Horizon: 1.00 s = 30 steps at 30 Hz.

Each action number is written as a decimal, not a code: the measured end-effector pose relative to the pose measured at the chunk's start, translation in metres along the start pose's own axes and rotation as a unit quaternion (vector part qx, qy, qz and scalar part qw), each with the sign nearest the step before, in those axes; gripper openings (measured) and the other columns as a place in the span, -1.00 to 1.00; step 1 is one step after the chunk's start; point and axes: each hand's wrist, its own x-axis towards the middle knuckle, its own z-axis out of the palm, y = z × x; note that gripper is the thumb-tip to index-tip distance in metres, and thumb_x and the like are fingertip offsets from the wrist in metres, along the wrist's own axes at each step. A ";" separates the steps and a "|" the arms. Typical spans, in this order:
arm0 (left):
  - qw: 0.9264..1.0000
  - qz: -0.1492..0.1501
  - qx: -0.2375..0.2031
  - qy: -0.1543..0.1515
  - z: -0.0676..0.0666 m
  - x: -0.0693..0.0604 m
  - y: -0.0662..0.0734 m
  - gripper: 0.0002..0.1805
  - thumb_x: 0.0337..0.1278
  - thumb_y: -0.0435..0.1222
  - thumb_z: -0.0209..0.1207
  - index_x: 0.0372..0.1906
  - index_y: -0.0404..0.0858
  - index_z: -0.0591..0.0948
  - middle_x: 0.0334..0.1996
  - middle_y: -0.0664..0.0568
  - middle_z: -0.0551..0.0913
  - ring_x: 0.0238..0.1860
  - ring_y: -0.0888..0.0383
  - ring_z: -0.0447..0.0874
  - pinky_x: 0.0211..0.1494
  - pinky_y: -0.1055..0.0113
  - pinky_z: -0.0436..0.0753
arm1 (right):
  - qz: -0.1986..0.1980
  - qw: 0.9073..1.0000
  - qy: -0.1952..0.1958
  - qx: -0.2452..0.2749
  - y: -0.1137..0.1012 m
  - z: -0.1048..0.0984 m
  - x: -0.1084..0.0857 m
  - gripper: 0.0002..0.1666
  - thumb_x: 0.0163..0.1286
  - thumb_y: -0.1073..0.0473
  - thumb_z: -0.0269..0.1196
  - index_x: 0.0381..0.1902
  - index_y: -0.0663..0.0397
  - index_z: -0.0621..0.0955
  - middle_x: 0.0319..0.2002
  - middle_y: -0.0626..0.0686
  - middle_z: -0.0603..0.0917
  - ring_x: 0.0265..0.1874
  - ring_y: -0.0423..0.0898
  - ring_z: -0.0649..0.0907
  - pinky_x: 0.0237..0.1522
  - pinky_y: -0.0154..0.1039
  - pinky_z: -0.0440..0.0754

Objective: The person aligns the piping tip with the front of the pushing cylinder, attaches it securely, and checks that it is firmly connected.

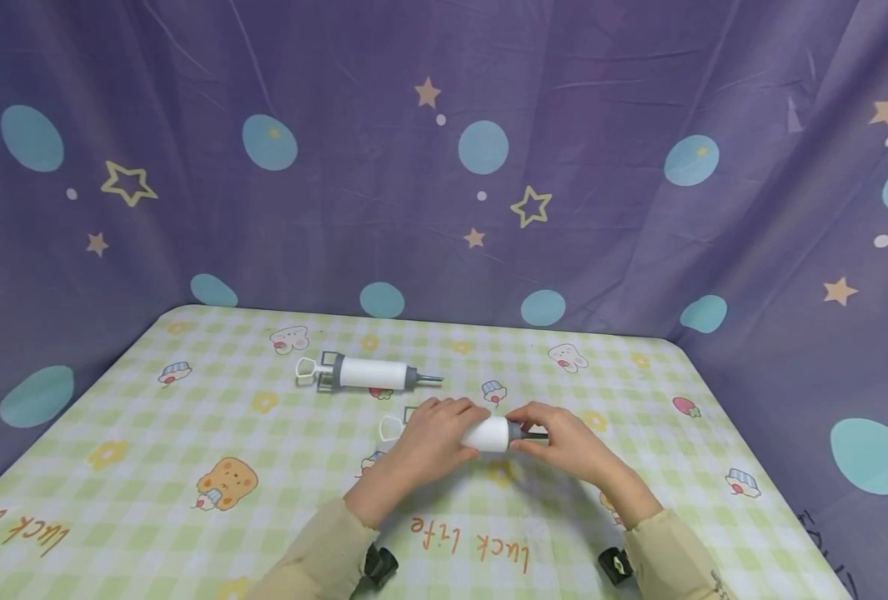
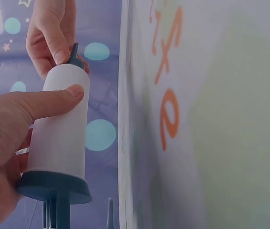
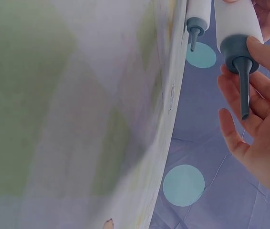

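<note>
A large syringe (image 1: pixel 491 434) with a white barrel, grey end pieces and a thin grey nozzle lies sideways between both hands, nozzle to the right. My left hand (image 1: pixel 438 437) grips its barrel, the thumb laid across the white side in the left wrist view. With thumb and fingers, my right hand (image 3: pixel 268 114) pinches the grey nozzle cap (image 3: pixel 236 51); the nozzle (image 3: pixel 244 90) sticks out past the fingers. The white loop handle (image 1: pixel 391 427) shows left of my left hand. A second, similar syringe (image 1: pixel 373 373) lies farther back on the table, untouched.
A green and white checked cloth with printed figures covers the table (image 1: pixel 151 433). Behind and beside it hangs a purple curtain (image 1: pixel 383 242) with stars and blue ovals. Black wrist devices (image 1: pixel 614 567) sit by both sleeves.
</note>
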 end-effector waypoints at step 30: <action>0.996 -0.001 -0.029 -0.078 0.005 0.003 0.002 -0.54 -0.20 -0.16 0.33 -0.04 -0.07 0.57 -0.17 0.12 0.61 -0.23 0.16 0.60 -0.18 0.29 0.50 | 0.044 0.997 -0.057 -0.005 0.004 0.004 -0.001 -0.63 0.19 0.08 0.26 -0.02 -0.02 0.56 -0.11 -0.11 0.62 -0.24 -0.24 0.58 -0.21 -0.28 0.55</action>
